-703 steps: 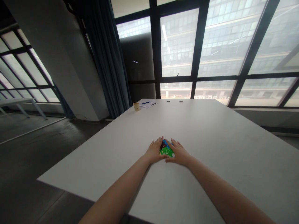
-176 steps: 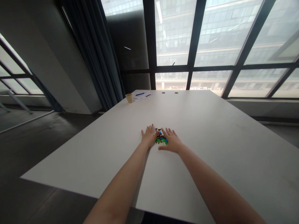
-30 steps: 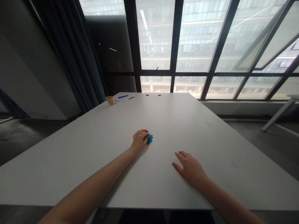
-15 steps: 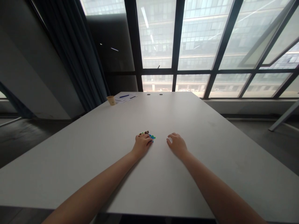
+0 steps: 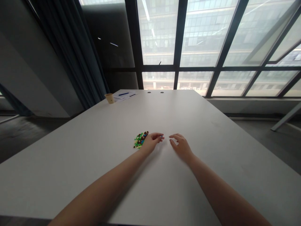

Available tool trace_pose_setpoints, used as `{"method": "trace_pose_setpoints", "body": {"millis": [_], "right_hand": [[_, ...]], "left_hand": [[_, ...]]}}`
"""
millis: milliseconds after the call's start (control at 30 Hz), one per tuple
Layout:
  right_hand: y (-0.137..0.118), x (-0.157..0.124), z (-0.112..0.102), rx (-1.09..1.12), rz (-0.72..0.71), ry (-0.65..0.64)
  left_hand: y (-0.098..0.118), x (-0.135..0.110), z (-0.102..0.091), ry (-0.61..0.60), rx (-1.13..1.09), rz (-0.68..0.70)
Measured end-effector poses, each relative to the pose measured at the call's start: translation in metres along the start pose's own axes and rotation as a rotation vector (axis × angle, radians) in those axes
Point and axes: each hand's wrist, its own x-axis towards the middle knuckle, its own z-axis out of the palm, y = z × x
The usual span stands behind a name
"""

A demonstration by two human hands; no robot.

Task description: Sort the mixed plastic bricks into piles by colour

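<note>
A small pile of building bricks (image 5: 139,140) in green, brown, blue and pale yellow lies on the white table (image 5: 108,131). My left hand (image 5: 153,140) is just right of the pile, partly covering its right side. Between its thumb and fingertips it pinches a small blue brick (image 5: 161,137); the exact shape is too small to make out. My right hand (image 5: 181,146) faces it from the right, thumb and fingers apart, holding nothing. A narrow gap separates the two hands.
A tan paper cup (image 5: 109,98) stands at the table's far left edge. Beside it lie paper sheets (image 5: 119,96) with a blue pen (image 5: 123,94) and a dark pen (image 5: 132,95). Two dark round discs sit at the far end. Windows and a dark curtain (image 5: 77,62) rise beyond.
My left hand has come off the pile and moved right with a blue brick in its fingers, uncovering most of the pile. My right hand stays nearly in place, still open.
</note>
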Motion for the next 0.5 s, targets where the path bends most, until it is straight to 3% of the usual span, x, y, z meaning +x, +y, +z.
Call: {"method": "trace_pose_setpoints", "body": {"millis": [133, 300, 500], "right_hand": [[-0.003, -0.001, -0.002, 0.099, -0.011, 0.037], [-0.005, 0.001, -0.002, 0.130, -0.079, 0.089], [-0.004, 0.003, 0.002, 0.106, -0.121, 0.036]], "left_hand": [[-0.015, -0.002, 0.020, -0.029, -0.313, -0.100], [-0.017, -0.004, 0.023, 0.008, -0.297, -0.028], [-0.016, -0.005, 0.025, 0.022, -0.268, 0.012]]}}
